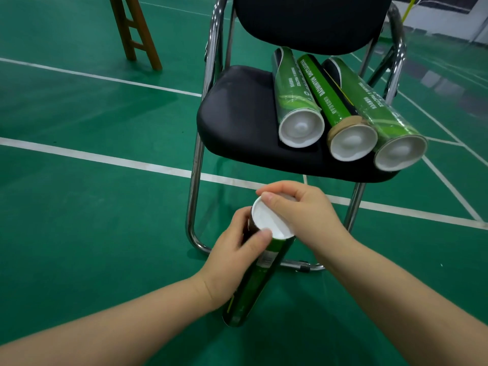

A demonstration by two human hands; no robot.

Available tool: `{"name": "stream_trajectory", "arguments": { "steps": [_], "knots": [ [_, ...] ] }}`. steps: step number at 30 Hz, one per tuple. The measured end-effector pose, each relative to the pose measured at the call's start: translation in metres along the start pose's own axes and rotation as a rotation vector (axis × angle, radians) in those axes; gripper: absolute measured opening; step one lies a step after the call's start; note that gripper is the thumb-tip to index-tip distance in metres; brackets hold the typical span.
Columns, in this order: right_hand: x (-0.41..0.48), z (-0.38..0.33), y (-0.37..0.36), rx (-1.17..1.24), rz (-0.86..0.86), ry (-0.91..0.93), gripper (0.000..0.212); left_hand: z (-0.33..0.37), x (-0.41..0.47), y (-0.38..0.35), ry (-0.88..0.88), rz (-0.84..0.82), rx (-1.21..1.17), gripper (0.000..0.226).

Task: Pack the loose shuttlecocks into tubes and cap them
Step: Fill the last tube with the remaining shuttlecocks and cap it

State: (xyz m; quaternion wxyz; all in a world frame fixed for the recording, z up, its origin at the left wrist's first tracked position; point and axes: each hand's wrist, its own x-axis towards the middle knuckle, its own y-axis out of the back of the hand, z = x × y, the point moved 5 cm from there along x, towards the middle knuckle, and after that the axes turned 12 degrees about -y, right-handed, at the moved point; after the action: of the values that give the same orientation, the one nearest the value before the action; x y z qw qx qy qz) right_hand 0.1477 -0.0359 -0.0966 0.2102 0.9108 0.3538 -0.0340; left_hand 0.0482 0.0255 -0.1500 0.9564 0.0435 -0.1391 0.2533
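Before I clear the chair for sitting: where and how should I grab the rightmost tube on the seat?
Take the rightmost tube around its middle, coming from above with the hand across its width. It lies flat, angled back, capped end jutting over the seat front edge, pressed against the middle tube, so only the top and right side are free.

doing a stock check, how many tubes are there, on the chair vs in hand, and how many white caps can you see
Tubes lying on the chair seat: 3
Tubes held in the left hand: 1
Total tubes: 4
White caps showing: 4, one under the right hand
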Motion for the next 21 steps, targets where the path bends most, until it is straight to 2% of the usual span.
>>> {"name": "stream_trajectory", "arguments": {
  "steps": [4, 6, 14, 19, 21],
  "knots": [
    [-0.001, -0.002, 0.009, 0.004, 0.096, 0.002, 0.015, 0.02, 0.014, 0.004, 0.028, 0.142, -0.038, 0.021],
    [-0.001, -0.004, 0.012, -0.033, 0.132, 0.009, 0.018, 0.022, 0.016, 0.001, 0.055, 0.165, -0.021, 0.016],
    [-0.005, -0.012, 0.016, -0.109, 0.244, 0.076, 0.019, 0.021, 0.011, -0.009, -0.024, 0.171, -0.032, 0.019],
    [-0.003, -0.004, 0.012, -0.02, 0.183, -0.016, 0.024, 0.022, 0.008, -0.012, -0.068, 0.182, -0.057, 0.019],
    [-0.003, -0.002, 0.012, 0.015, 0.177, -0.035, 0.024, 0.021, 0.008, -0.013, -0.084, 0.198, -0.08, 0.027]
  ]
}}
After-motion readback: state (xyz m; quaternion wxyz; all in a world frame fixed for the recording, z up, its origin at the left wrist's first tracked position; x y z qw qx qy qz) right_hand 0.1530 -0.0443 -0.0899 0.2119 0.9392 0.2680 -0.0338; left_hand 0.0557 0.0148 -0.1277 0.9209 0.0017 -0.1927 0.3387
